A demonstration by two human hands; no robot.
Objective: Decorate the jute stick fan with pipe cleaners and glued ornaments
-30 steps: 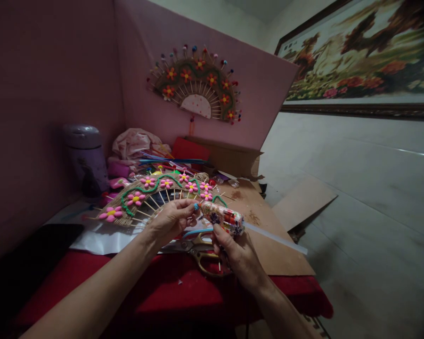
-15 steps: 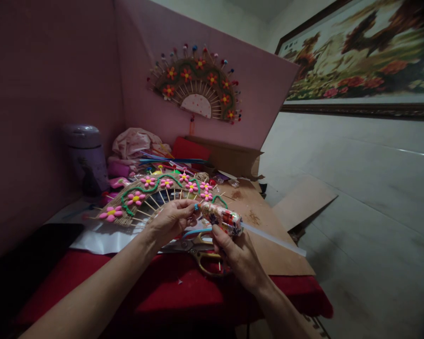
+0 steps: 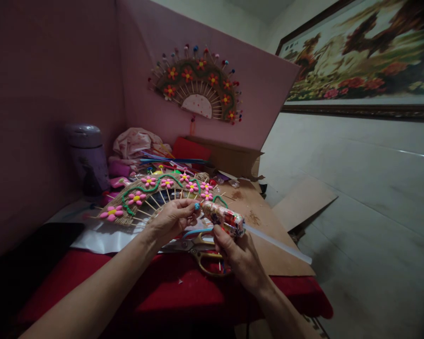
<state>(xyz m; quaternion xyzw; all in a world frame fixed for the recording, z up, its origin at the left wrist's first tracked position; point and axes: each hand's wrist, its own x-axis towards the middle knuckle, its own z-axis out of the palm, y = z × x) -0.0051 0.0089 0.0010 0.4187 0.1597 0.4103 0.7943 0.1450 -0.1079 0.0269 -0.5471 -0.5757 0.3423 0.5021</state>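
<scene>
Between thumb and finger, my left hand [image 3: 176,217] pinches a small blue ball [image 3: 197,206]. My right hand [image 3: 238,252] is wrapped round a patterned glue gun [image 3: 224,218], its tip pointing left beside the ball; a long whitish glue stick [image 3: 279,243] sticks out of its back. Whether tip and ball touch is too small to tell. Behind my left hand lies a twine-wrapped fan [image 3: 136,213] with pink flowers, a green wavy strip and thin sticks. Below the glue gun are scissors [image 3: 207,270] with gold-coloured handles, partly covered by my right hand.
A purple flask [image 3: 88,162] stands at the left. Pink cloth [image 3: 136,142], coloured strips and a red sheet [image 3: 191,149] lie at the back. Brown cardboard [image 3: 286,263] covers the right of the red-clothed table [image 3: 155,292]. Another fan [image 3: 200,84] hangs on a pink board.
The glue gun and its stick have shifted slightly right, and the gun's tip is a little farther from my left fingers. Both hands keep their holds.
</scene>
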